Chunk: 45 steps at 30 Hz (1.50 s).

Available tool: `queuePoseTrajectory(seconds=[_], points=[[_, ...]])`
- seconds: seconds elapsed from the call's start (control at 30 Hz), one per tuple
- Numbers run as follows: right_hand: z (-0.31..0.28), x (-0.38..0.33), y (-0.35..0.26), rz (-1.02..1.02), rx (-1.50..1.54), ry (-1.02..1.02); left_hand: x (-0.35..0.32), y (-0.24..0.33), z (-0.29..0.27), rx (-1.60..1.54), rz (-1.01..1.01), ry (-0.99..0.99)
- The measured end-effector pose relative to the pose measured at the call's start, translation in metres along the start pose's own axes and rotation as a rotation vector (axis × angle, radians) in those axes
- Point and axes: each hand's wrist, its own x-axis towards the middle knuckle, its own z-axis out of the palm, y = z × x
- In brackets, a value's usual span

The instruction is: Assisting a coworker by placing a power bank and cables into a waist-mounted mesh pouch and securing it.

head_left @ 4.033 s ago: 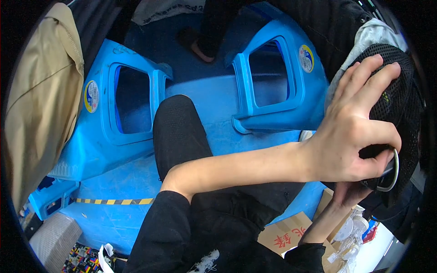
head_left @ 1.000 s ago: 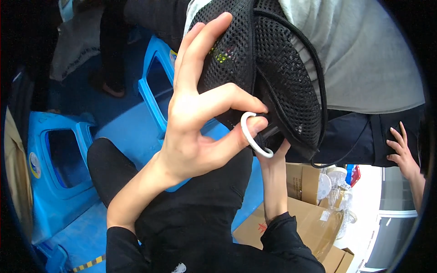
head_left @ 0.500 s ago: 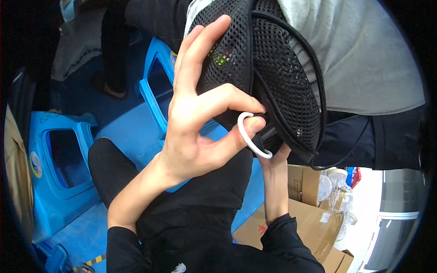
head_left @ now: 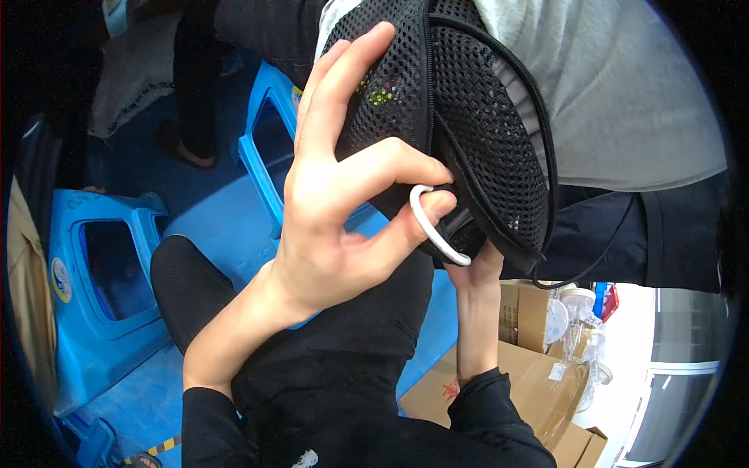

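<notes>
A black mesh bag [head_left: 495,117] with a zipper down its middle hangs in front of me, against a grey shirt. My left hand [head_left: 324,187] pinches the dark edge by the bag's open slit between thumb and forefinger; its other fingers stretch up along the mesh. Around the left thumb curves a white ring [head_left: 437,230], its lower end close to my right hand. Underneath the bag is my right hand [head_left: 485,269], its fingers hidden behind the mesh. Small yellow-green and pink specks show through the left side of the mesh.
Blue plastic stools [head_left: 101,273] stand at the left, another [head_left: 257,148] farther back. Cardboard boxes [head_left: 523,382] and clear plastic containers [head_left: 577,320] lie at the lower right. A person in a grey shirt [head_left: 616,101] is close at the upper right.
My left hand and the bag have shifted up very slightly. The white ring has tilted a little, its lower end moving right. My right wrist has moved slightly right.
</notes>
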Motion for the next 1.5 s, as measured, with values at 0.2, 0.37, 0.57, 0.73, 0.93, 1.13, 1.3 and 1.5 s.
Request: queuePoseTrajectory(seconds=[0.2, 0.37, 0.57, 0.73, 0.93, 1.13, 1.3, 1.5], points=[[0.01, -0.004, -0.01, -0.021, -0.058, -0.008, 0.002, 0.002, -0.004, 0.028, 0.0, -0.001], [0.022, -0.005, -0.015, -0.051, -0.03, -0.017, 0.001, 0.003, -0.002, 0.018, 0.013, 0.001], [0.016, -0.006, -0.006, -0.02, 0.014, -0.009, -0.012, -0.016, 0.005, -0.067, 0.057, 0.05], [0.016, -0.009, -0.005, -0.093, -0.033, -0.007, -0.011, -0.017, 0.007, -0.062, 0.098, 0.062], [0.013, -0.004, 0.007, -0.008, 0.004, -0.049, -0.019, -0.02, 0.002, -0.008, 0.085, 0.064], [0.015, -0.01, -0.006, -0.02, -0.02, -0.009, -0.012, -0.018, 0.007, -0.04, 0.096, 0.065], [0.018, -0.01, -0.005, -0.027, -0.013, -0.013, -0.014, -0.018, 0.007, -0.039, 0.09, 0.069], [0.028, -0.007, -0.006, 0.012, 0.023, 0.003, -0.015, -0.02, 0.009, -0.018, 0.082, 0.056]])
